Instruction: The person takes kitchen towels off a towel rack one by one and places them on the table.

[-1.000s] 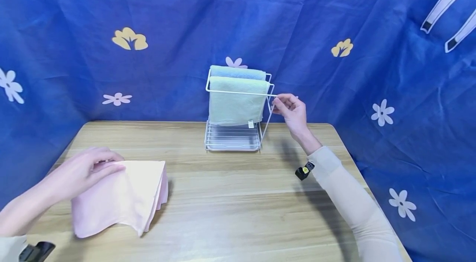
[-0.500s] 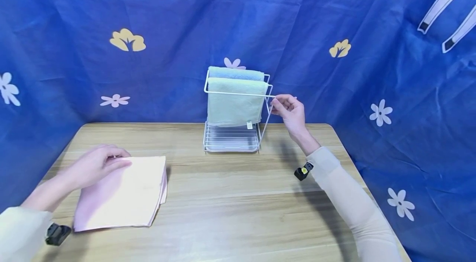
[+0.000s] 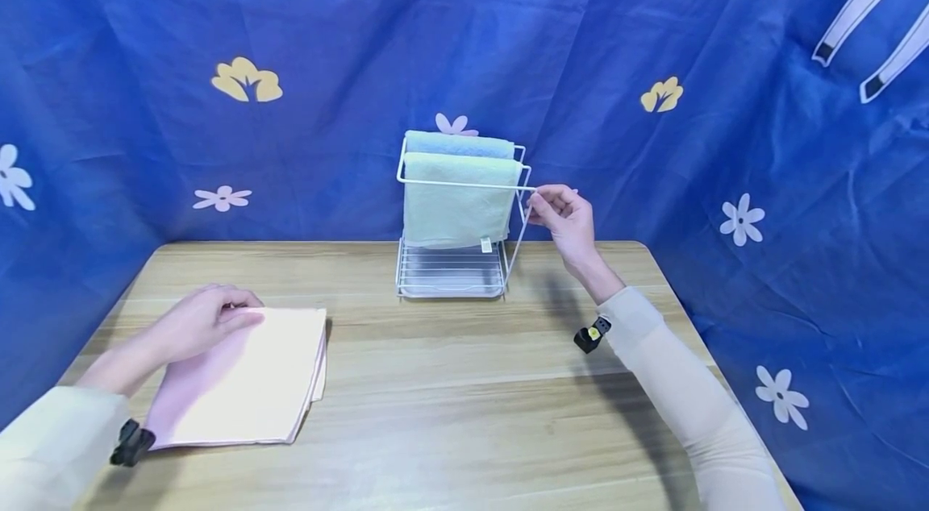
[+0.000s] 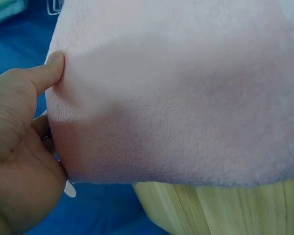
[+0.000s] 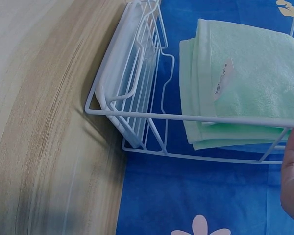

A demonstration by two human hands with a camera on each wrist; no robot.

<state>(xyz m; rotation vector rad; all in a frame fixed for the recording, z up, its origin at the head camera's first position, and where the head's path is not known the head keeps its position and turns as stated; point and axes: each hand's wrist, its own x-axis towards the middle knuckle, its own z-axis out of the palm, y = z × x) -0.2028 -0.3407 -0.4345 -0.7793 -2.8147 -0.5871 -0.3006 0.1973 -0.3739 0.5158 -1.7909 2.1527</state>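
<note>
My left hand (image 3: 210,323) pinches the top edge of a folded pink towel (image 3: 250,382), thumb on the near face. In the left wrist view the thumb (image 4: 51,71) presses the fluffy pink cloth, and the other fingers are mostly hidden behind it. My right hand (image 3: 569,225) pinches the upper right front corner of a white wire rack (image 3: 468,183). Over its rails hang a pale green towel (image 3: 460,209) and, behind that, a light blue towel (image 3: 457,143). A small white tag (image 5: 224,78) shows on the green towel in the right wrist view.
A shallow tray (image 3: 450,289) forms the rack's base on the wooden table (image 3: 450,398). The rack stands near the table's back edge. A blue patterned curtain (image 3: 348,92) surrounds the table at the back and sides.
The pink towel's lower part has swung and straightened from a curled drape into a flat hanging rectangle. My left hand has moved slightly right with it. The right hand stays at the rack.
</note>
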